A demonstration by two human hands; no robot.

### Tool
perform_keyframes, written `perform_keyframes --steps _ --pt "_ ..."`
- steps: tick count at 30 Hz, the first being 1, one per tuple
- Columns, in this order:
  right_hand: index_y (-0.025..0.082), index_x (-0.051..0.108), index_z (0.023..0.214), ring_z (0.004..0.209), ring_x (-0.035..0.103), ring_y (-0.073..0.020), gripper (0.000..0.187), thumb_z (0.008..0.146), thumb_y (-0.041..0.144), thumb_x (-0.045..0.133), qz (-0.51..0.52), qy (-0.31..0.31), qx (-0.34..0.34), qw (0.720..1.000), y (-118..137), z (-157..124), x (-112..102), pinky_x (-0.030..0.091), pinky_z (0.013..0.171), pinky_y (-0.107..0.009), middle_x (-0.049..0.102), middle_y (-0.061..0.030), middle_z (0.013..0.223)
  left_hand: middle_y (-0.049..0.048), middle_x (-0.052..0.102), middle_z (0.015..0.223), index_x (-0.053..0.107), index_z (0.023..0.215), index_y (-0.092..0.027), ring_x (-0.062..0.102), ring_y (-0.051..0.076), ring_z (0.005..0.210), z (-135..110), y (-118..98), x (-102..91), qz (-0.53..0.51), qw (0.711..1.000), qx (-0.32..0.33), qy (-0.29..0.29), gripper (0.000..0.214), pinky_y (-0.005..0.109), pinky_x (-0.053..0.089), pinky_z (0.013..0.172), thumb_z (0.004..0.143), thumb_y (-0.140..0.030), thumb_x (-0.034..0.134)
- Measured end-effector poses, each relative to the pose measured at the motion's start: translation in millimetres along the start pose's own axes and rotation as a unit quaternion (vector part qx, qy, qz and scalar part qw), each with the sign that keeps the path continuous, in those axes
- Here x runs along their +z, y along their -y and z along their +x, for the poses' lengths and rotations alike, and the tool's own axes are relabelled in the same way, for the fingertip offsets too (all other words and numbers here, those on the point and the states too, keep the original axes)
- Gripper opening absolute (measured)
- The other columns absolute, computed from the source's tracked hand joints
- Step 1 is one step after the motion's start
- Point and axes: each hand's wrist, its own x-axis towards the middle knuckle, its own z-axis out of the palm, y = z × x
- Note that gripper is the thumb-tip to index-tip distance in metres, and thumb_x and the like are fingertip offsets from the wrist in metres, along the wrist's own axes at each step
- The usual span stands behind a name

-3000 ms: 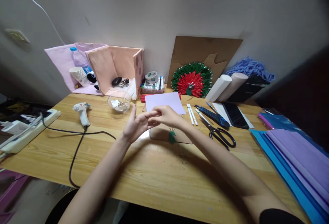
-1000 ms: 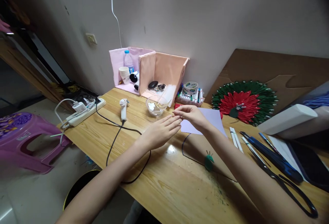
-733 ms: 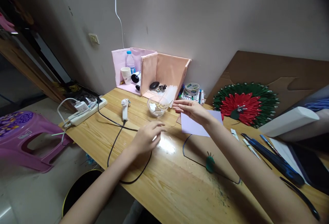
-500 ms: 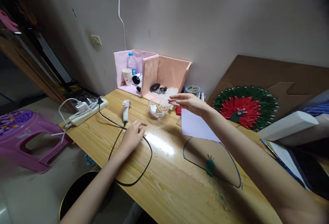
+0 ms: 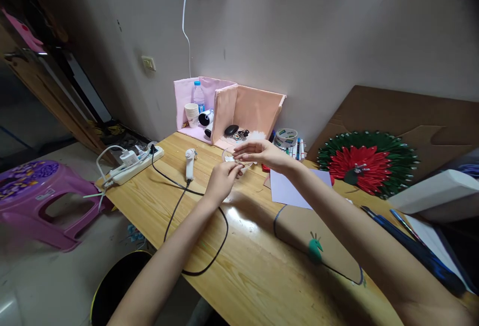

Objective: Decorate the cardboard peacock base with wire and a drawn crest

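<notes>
Over the clear bowl [image 5: 225, 152], which they partly cover, my two hands meet at the fingertips. My left hand [image 5: 222, 181] is closed in a pinch, thumb against fingers. From the other side comes my right hand [image 5: 267, 156], its long fingers pressed together and bent toward the left fingertips. Whatever small thing lies between them is hidden. A white glue gun [image 5: 189, 165] stands left of my left hand, its black cord [image 5: 226, 236] looping under my left forearm. Beneath my right forearm lie a lilac paper sheet [image 5: 286, 191] and a blue-edged cardboard piece [image 5: 299, 226] with a green shape [image 5: 315, 251].
Behind are pink and peach partitions [image 5: 258, 106] with paper cups [image 5: 191, 115] and a bottle [image 5: 198, 96]. Tape rolls [image 5: 286, 136] and markers [image 5: 299, 150] stand right of these. A red-and-green petal piece [image 5: 359, 163] leans on cardboard [image 5: 404, 111]. A power strip [image 5: 138, 166] lies at the left edge.
My left hand has risen from the table and moved right and away to meet my right hand. My right hand has dropped slightly, its fingers now more bent. The view has shifted a little.
</notes>
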Motion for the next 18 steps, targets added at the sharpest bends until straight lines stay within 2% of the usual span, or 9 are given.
perform_keyframes --steps 2,4,8,10,12,16,18 --pt "0.016 0.068 0.093 0.092 0.065 -0.018 0.031 0.064 0.023 0.076 -0.008 -0.057 -0.026 0.998 -3.0 -1.9 1.7 0.049 0.09 -0.036 0.071 -0.0064 0.095 0.0051 0.066 0.068 0.065 0.08 -0.012 0.062 0.014 0.062 -1.0 0.7 4.5 -0.134 0.989 -0.058 -0.019 0.025 0.027 0.051 0.064 0.083 -0.031 0.05" --pt "0.016 0.068 0.09 0.09 0.066 -0.0178 0.028 0.064 0.023 0.076 -0.018 -0.098 -0.046 0.994 -5.3 -4.5 4.7 0.05 0.089 -0.037 0.071 -0.0056 0.091 0.0064 0.068 0.067 0.065 0.082 -0.01 0.063 0.014 0.06 -3.5 0.6 7.0 -0.246 0.963 -0.11 -0.018 0.027 0.027 0.052 0.062 0.081 -0.035 0.054" --pt "0.017 0.068 0.087 0.089 0.066 -0.0174 0.017 0.071 0.024 0.068 -0.064 -0.129 -0.074 0.987 -7.0 -11.8 16.8 0.05 0.088 -0.036 0.07 -0.0055 0.09 0.0108 0.071 0.078 0.065 0.087 -0.009 0.068 0.019 0.072 -7.8 -0.9 10.6 -0.369 0.919 -0.141 -0.001 0.033 0.032 0.053 0.074 0.075 -0.04 0.063" --pt "0.019 0.066 0.091 0.094 0.064 -0.0171 0.016 0.077 0.021 0.059 -0.088 -0.121 -0.086 0.985 -7.5 -15.4 23.8 0.049 0.09 -0.036 0.069 -0.0057 0.098 0.0114 0.071 0.082 0.066 0.088 -0.009 0.068 0.02 0.078 -8.7 -1.7 13.6 -0.394 0.911 -0.126 -0.004 0.036 0.034 0.052 0.08 0.074 -0.042 0.065" --pt "0.02 0.064 0.098 0.101 0.062 -0.0169 0.023 0.079 0.016 0.051 -0.1 -0.104 -0.096 0.985 -8.4 -18.8 29.4 0.047 0.094 -0.036 0.065 -0.0055 0.108 0.0109 0.071 0.082 0.066 0.085 -0.009 0.068 0.02 0.078 -8.6 -2.7 17.5 -0.383 0.918 -0.104 -0.016 0.035 0.035 0.051 0.08 0.072 -0.042 0.066" --pt "0.021 0.058 0.109 0.11 0.057 -0.0183 0.037 0.078 0.009 0.042 -0.119 -0.076 -0.113 0.984 -8.8 -27.0 34.2 0.045 0.096 -0.038 0.06 -0.0062 0.117 0.0086 0.069 0.07 0.065 0.077 -0.009 0.066 0.018 0.065 -7.0 -4.6 23.8 -0.313 0.943 -0.099 -0.063 0.032 0.031 0.054 0.067 0.071 -0.04 0.067" --pt "0.02 0.057 0.111 0.111 0.057 -0.0178 0.04 0.077 0.006 0.039 -0.163 -0.068 -0.118 0.977 -7.1 -33.1 32.5 0.045 0.096 -0.038 0.06 -0.0066 0.117 0.0085 0.068 0.066 0.064 0.074 -0.009 0.066 0.018 0.062 -6.5 -4.7 24.7 -0.303 0.945 -0.109 -0.053 0.034 0.031 0.054 0.063 0.074 -0.043 0.063"
